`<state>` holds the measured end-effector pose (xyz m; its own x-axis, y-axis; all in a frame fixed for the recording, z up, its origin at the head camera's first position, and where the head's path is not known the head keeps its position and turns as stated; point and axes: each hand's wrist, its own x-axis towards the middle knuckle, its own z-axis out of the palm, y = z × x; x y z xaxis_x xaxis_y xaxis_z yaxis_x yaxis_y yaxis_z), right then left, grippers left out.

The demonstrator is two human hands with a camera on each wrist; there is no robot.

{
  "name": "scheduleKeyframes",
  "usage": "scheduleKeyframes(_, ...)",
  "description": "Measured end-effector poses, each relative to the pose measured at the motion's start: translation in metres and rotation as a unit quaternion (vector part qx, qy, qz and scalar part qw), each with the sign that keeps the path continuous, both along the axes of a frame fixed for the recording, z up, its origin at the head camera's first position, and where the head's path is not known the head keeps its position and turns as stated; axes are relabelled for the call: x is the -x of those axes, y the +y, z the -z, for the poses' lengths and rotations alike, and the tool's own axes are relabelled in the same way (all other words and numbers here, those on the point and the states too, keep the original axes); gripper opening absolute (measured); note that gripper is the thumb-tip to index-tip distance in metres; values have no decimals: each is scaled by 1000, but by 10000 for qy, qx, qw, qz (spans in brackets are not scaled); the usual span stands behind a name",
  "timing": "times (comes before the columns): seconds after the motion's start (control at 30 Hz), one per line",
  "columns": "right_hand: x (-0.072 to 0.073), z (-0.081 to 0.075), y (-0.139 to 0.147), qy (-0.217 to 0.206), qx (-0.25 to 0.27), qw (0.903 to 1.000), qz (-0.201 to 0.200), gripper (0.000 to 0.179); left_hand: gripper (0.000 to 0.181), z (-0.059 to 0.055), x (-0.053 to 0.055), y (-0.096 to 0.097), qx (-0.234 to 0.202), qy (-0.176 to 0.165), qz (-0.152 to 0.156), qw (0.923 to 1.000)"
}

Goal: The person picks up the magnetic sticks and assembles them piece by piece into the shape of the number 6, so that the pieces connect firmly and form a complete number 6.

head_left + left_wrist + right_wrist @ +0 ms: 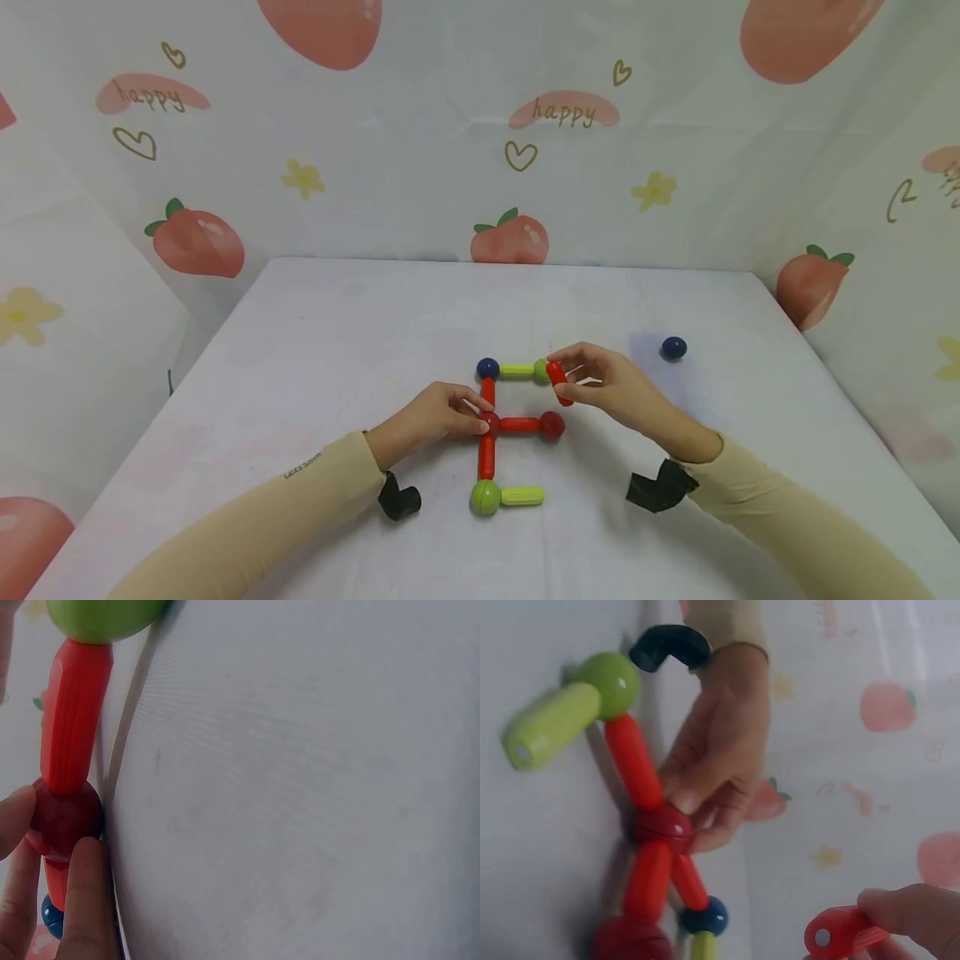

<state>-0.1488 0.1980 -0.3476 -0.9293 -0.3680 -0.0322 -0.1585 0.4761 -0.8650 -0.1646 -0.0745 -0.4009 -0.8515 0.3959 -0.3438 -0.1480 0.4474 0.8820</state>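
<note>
A flat figure of magnetic balls and sticks lies on the table. My left hand (431,417) pinches its middle red ball (66,817) between thumb and fingers. Red sticks run from that ball up to a dark blue ball (487,368), down to a green ball (485,497) and right to another red ball (552,425). Yellow-green sticks extend rightward from the blue ball and the lower green ball; the upper one meets a second green ball (542,370). My right hand (622,387) pinches a loose red stick (838,932), a pale disc on its end, beside that upper green ball.
A single dark blue ball (674,348) lies farther back on the right of the white table (360,325). Behind the table hangs a cloth (420,167) printed with peaches. Black bands (660,487) hang by both wrists.
</note>
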Motion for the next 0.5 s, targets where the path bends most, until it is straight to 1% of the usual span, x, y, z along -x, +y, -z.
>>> scheduleKeyframes(0.17,-18,13,7,-163,252,9995,-40,36,24,-1,0,0,32,18,-5,10000)
scheduleKeyframes(0.27,-26,20,10,-312,297,9991,-22,37,24,-2,-1,0,22,53,-6,10000)
scheduleKeyframes(0.37,-33,27,12,-517,344,9981,19,37,24,-1,-1,-1,-22,78,0,10000)
scheduleKeyframes(0.5,-40,37,14,-708,473,9964,-30,38,25,0,-1,-1,-41,71,7,10000)
